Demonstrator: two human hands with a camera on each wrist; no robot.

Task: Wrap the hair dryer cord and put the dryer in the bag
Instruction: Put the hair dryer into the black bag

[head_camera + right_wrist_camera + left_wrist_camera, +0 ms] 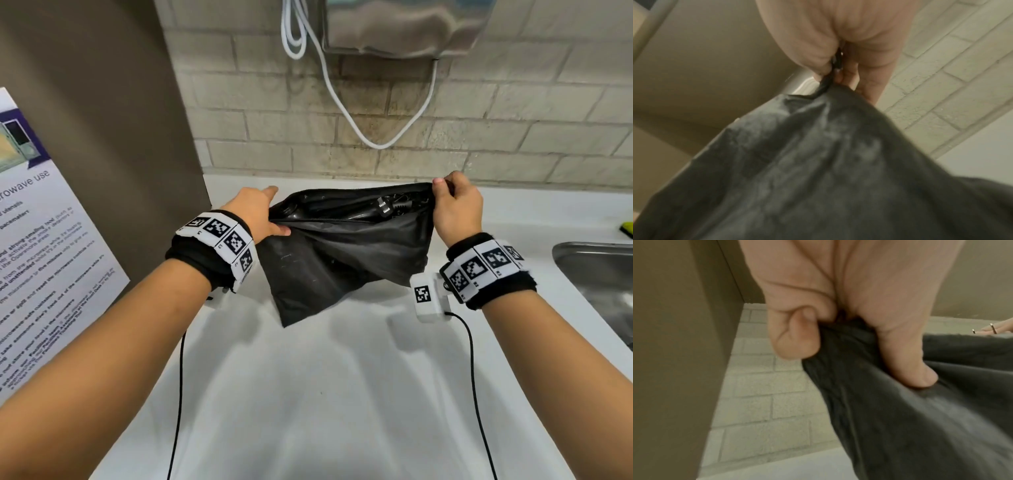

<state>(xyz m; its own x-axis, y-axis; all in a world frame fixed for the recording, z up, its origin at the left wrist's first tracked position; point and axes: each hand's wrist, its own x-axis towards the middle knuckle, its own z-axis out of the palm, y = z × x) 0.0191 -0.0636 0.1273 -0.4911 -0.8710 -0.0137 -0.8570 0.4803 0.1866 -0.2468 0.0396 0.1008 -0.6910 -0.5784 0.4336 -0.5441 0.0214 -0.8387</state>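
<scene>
Black bag (346,253) crumpled, mouth open, plug (384,208) inside.

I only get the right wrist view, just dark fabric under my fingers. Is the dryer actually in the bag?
Observer: In the head view the bag has its mouth open, and a plug lies inside among glossy black shapes. I cannot make out the dryer's body clearly.
Operator: What is my other hand doing?
Observer: The left hand has a grip on the bag's opposite end, thumb pressed into the fabric.
Operator: Is the bag resting on anything?
Observer: It hangs stretched between both hands over the white counter. I cannot tell whether its lower corner touches the counter.
</scene>
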